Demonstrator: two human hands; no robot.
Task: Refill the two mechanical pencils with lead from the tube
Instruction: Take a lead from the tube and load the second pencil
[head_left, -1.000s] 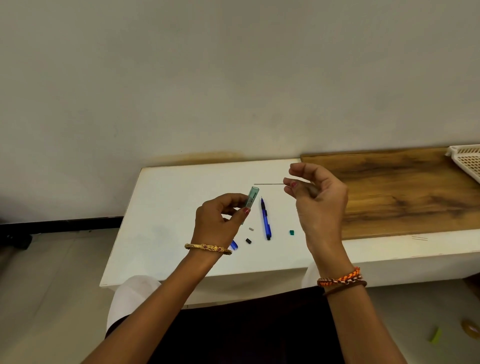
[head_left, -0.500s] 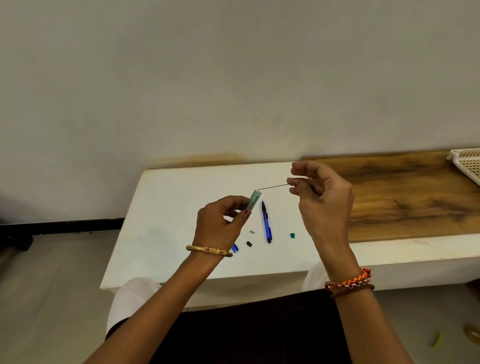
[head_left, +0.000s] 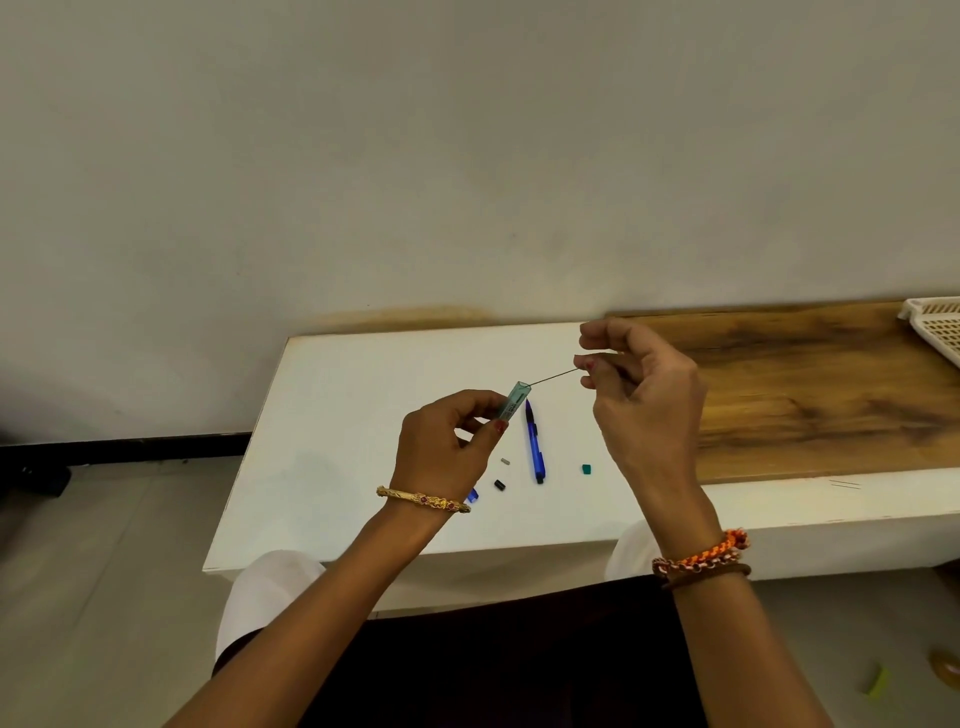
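Two hands work above the white counter (head_left: 363, 395). The left hand (head_left: 447, 441) grips a clear green plastic lead tube (head_left: 513, 401), tilted, open end up. The right hand (head_left: 641, 395) pinches a thin dark lead (head_left: 553, 376) whose far tip meets the tube's mouth (inside or just at it, I cannot tell). One blue mechanical pencil (head_left: 535, 447) lies on the counter beneath, among small loose caps.

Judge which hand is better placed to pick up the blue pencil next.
Probably the left hand: it hangs nearer the pencil, though it holds the tube. The right hand pinches the lead, whose tip meets the tube's mouth.
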